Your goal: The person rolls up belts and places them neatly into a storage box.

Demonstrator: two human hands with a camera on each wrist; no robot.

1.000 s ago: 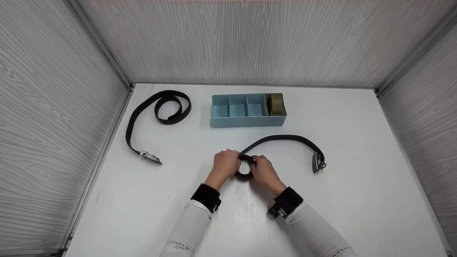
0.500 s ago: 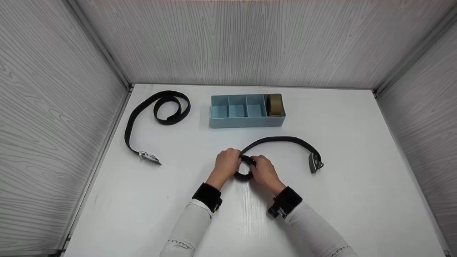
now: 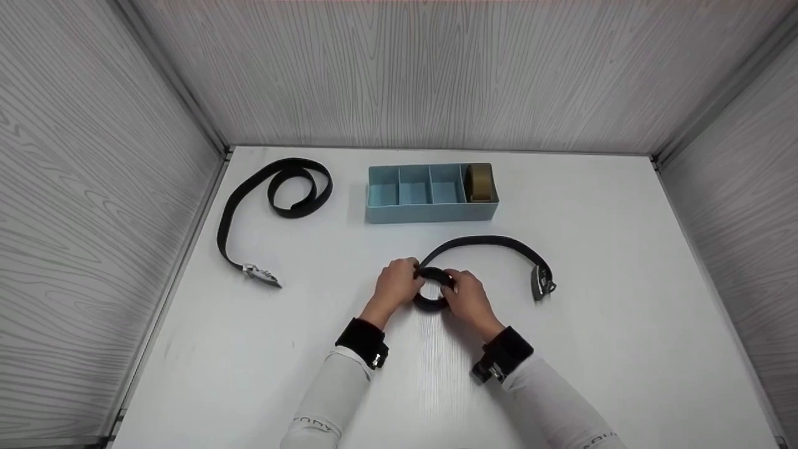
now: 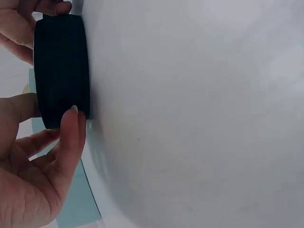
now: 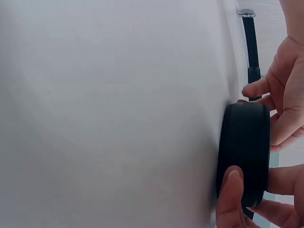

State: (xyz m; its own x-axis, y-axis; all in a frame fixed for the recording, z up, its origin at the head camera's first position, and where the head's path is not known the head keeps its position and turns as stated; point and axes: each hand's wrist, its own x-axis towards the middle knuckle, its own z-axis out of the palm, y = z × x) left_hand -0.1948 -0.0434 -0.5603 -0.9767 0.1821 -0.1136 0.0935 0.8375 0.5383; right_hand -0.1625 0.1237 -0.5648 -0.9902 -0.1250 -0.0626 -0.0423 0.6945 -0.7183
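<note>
A black belt [image 3: 486, 240] lies on the white table, its far end wound into a coil [image 5: 244, 142] standing on edge. My left hand [image 3: 397, 285] grips the coil's left side, where the loose strap leaves it. On the right side, my right hand [image 3: 469, 299] pinches the coil between thumb and fingers. From the coil the strap arcs away to the right, ending at a metal buckle [image 3: 541, 284]. Both hands touch the coil in the wrist views, with the left hand [image 4: 40, 175] near the bottom of the left wrist view.
Another black belt [image 3: 227, 218], partly coiled, lies at the left with its buckle [image 3: 262, 275] towards me. Behind the hands stands a blue divided box [image 3: 430, 213]. A roll of brown tape [image 3: 480, 183] sits in its rightmost compartment. Wood-patterned walls [image 3: 411, 75] enclose the table.
The coil has shifted slightly right between my hands. The buckle on its loose end has slid left, closer to the coil. The other belt and the box have stayed put.
</note>
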